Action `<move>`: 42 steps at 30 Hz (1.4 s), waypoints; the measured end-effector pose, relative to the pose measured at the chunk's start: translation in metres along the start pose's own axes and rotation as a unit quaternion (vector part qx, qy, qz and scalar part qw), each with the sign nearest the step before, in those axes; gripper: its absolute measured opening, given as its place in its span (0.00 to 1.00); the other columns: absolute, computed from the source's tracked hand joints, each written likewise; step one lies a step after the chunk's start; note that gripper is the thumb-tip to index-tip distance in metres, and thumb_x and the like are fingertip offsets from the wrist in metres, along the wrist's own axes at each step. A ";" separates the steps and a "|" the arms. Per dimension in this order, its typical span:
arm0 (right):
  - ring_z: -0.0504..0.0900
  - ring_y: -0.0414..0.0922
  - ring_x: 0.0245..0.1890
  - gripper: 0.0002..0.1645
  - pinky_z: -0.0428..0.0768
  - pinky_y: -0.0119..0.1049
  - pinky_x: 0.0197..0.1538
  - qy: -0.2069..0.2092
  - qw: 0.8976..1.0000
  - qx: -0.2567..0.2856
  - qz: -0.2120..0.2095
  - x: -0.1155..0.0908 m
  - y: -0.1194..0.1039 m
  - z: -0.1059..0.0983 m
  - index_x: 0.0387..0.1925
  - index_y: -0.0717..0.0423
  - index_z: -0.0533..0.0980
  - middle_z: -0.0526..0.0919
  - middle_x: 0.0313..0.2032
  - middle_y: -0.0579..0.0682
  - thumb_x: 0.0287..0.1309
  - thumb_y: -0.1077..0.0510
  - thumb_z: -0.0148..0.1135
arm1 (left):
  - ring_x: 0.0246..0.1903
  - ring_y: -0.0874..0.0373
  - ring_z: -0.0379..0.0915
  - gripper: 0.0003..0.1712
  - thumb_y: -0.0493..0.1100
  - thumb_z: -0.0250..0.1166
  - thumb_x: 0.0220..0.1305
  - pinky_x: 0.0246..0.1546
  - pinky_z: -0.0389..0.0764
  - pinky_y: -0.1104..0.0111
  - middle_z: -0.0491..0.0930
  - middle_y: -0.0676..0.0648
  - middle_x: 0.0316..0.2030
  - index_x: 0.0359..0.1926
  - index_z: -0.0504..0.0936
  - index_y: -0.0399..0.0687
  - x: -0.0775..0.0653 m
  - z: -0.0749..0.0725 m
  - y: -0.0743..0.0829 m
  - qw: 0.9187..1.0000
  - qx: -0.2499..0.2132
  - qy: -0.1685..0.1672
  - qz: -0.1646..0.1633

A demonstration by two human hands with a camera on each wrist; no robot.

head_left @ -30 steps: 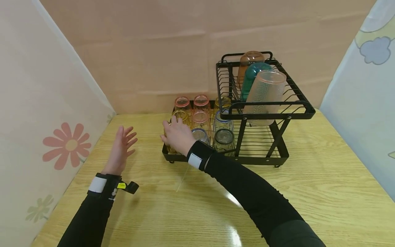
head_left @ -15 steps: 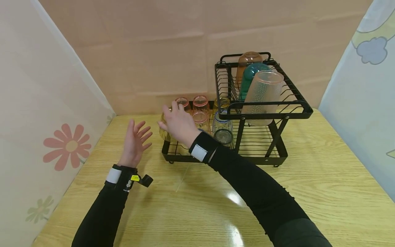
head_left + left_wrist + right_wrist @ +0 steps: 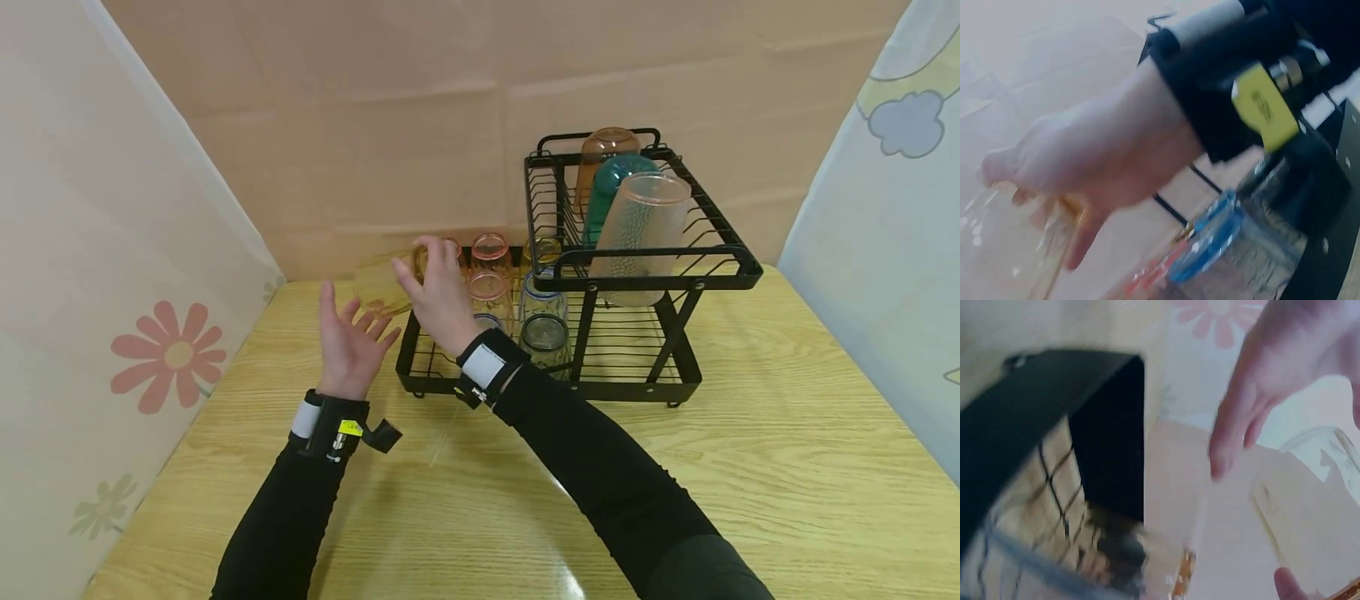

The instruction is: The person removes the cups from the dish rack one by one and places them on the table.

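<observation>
Yellow glass (image 3: 384, 283): clear of its support, tipped nearly on its side in the air, over the left end of the black dish rack (image 3: 637, 390) and beyond it. The right hand (image 3: 442, 304) grips it at one end only, thumb and fingers curled about it; the other end lies unclasped, pointing left. Principal hazard: smooth glass pivoting or slipping from this one-ended hold.

Left hand (image 3: 349, 354): palm up, fingers spread and holding nothing, just below the glass. Contact cannot be confirmed. Should the right fingers loosen before the left ones take the weight, a fall onto the rack edge or table (image 3: 450, 525) is likely, with breakage or chipping.

Nearby: pink glasses (image 3: 491, 258) stand close behind the right hand; a backward swing could knock them. The black wrist unit (image 3: 471, 392) appears over the rack's front rim and might snag, jolting the grip.

Upper tier: the teal glass (image 3: 613, 200) and textured tumbler (image 3: 645, 233) stand well apart from the hands; exposure judged low unless the rack is pulled
</observation>
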State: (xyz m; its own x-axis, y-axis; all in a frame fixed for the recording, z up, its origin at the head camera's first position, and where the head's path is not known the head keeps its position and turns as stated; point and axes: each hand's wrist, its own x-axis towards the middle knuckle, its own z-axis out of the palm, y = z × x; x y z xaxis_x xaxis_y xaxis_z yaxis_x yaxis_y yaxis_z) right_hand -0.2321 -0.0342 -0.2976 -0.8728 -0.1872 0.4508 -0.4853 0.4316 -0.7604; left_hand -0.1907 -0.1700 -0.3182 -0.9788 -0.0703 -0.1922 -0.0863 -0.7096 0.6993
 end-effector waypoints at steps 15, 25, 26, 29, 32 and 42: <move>0.67 0.48 0.49 0.28 0.70 0.35 0.49 -0.015 0.994 0.105 0.005 -0.018 -0.004 0.030 0.60 0.61 0.58 0.61 0.52 0.57 0.71 0.48 0.53 | 0.61 0.57 0.61 0.41 0.60 0.61 0.65 0.60 0.65 0.70 0.58 0.47 0.64 0.70 0.54 0.52 0.005 0.005 0.004 0.983 -0.181 0.008 -0.020; 0.70 0.48 0.58 0.33 0.70 0.37 0.59 -0.199 0.978 -0.062 -0.030 -0.012 -0.010 0.008 0.67 0.61 0.58 0.62 0.63 0.58 0.72 0.45 0.49 | 0.52 0.61 0.64 0.32 0.57 0.61 0.66 0.51 0.70 0.75 0.64 0.50 0.54 0.63 0.61 0.51 0.010 -0.025 0.025 1.000 0.004 -0.008 0.017; 0.70 0.48 0.59 0.33 0.72 0.37 0.58 -0.216 0.972 -0.090 -0.040 -0.012 -0.010 0.005 0.68 0.60 0.58 0.62 0.64 0.58 0.72 0.45 0.48 | 0.51 0.61 0.63 0.32 0.57 0.62 0.66 0.51 0.69 0.75 0.65 0.50 0.53 0.63 0.61 0.51 0.009 -0.029 0.028 0.999 0.030 -0.010 0.019; 0.71 0.49 0.57 0.33 0.75 0.37 0.53 -0.251 0.951 -0.163 -0.078 -0.013 -0.013 -0.005 0.69 0.58 0.58 0.62 0.64 0.58 0.72 0.43 0.47 | 0.49 0.61 0.63 0.27 0.56 0.59 0.69 0.51 0.65 0.73 0.65 0.51 0.51 0.61 0.64 0.52 0.010 -0.041 0.035 0.993 0.117 -0.018 0.024; 0.71 0.48 0.57 0.36 0.77 0.35 0.50 -0.270 0.931 -0.220 -0.115 -0.014 -0.016 -0.016 0.70 0.57 0.58 0.63 0.64 0.56 0.72 0.41 0.47 | 0.47 0.62 0.63 0.22 0.54 0.61 0.68 0.54 0.62 0.70 0.67 0.52 0.48 0.55 0.69 0.47 0.012 -0.052 0.042 0.983 0.179 0.010 0.033; 0.68 0.49 0.62 0.41 0.77 0.37 0.47 -0.283 0.893 -0.322 -0.137 -0.010 -0.013 -0.026 0.72 0.53 0.56 0.60 0.67 0.55 0.68 0.34 0.48 | 0.54 0.58 0.65 0.48 0.54 0.69 0.60 0.58 0.63 0.64 0.68 0.49 0.55 0.70 0.54 0.40 0.036 -0.096 0.063 0.890 0.417 0.149 0.108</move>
State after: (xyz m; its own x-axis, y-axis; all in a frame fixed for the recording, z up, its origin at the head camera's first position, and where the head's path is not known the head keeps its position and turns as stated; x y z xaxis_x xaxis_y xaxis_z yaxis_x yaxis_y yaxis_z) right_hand -0.2153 -0.0148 -0.2797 -0.7016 -0.7004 0.1309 -0.7124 0.6858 -0.1488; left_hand -0.2133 -0.2851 -0.3472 -0.9075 -0.4126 -0.0793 -0.1322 0.1014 0.9860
